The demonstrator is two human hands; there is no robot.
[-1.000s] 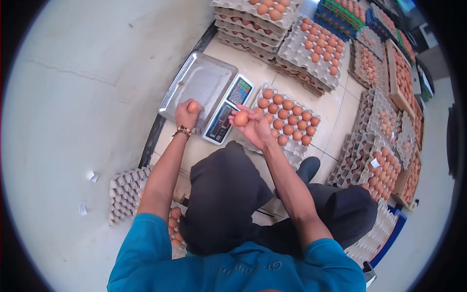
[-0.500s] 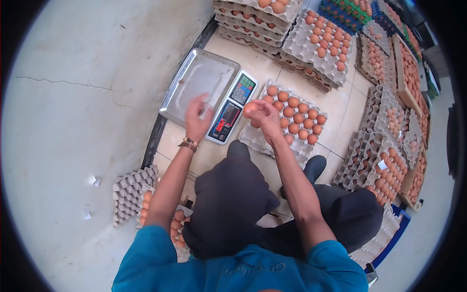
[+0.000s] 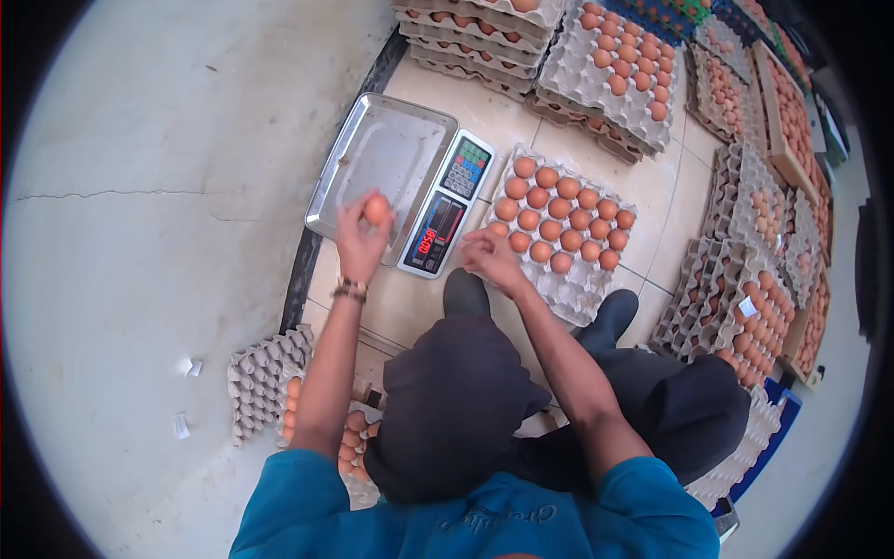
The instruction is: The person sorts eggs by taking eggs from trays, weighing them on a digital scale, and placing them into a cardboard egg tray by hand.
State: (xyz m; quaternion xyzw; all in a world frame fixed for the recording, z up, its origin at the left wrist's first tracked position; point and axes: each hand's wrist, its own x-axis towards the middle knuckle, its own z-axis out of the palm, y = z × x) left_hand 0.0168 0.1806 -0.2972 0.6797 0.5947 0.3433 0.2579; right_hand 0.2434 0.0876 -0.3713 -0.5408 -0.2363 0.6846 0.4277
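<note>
My left hand [image 3: 361, 238] is closed on a brown egg [image 3: 377, 209] above the near end of the metal pan of a digital scale [image 3: 382, 149]. Whether the egg touches the pan I cannot tell. Red digits glow on the scale's display [image 3: 426, 242]. My right hand [image 3: 495, 261] is beside the near left edge of a grey egg tray [image 3: 577, 289], its fingers loosely bent and apart, with nothing visible in them. Rows of brown eggs [image 3: 549, 207] fill much of that tray; its near cells hold none.
Stacked egg trays [image 3: 475, 42] stand beyond the scale, with another egg-topped stack [image 3: 605, 70] beside them. More trays [image 3: 759, 326] and a wooden crate [image 3: 782, 140] line the right. Bottom left are an upright tray [image 3: 265, 382] and loose eggs [image 3: 354, 438]. My boots [image 3: 466, 293] are close to the scale.
My left hand, empty before, now holds an egg over the scale pan. The egg has left my right hand, which has moved slightly down. The display digits have changed.
</note>
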